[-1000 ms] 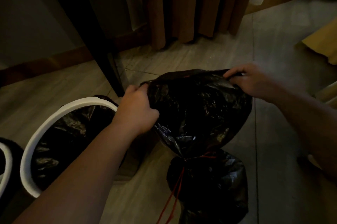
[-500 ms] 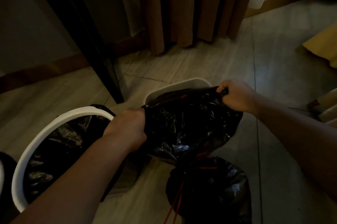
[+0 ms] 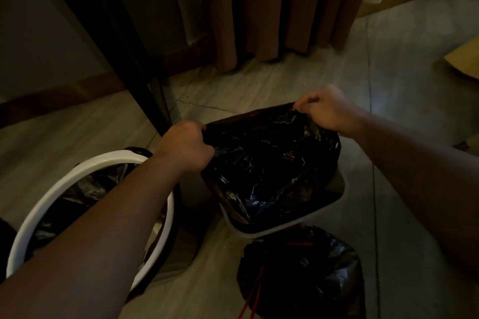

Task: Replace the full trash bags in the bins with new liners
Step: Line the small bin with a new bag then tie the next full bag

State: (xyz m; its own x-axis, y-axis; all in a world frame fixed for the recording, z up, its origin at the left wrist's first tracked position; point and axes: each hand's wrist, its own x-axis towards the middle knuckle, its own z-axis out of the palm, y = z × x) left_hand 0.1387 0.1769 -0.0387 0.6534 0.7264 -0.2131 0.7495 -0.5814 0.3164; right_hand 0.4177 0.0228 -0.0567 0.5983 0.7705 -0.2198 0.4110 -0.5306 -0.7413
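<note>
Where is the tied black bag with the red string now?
Head view: the tied bag lies on the floor at lower right, nearer the camera than the small bin, right of the round bin.

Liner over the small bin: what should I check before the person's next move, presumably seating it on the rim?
1. Left hand grips the liner edge: ok.
2. Right hand pinches the opposite edge: ok.
3. Liner hangs into the small bin, mouth spread open: ok.
4. Liner edge folded over the rim: not ok, the near rim shows bare white.
5. Liner reaches the bin's bottom: cannot tell, the inside is hidden.
6. Full bag out of the bin, on the floor beside it, red string showing: ok.
</note>
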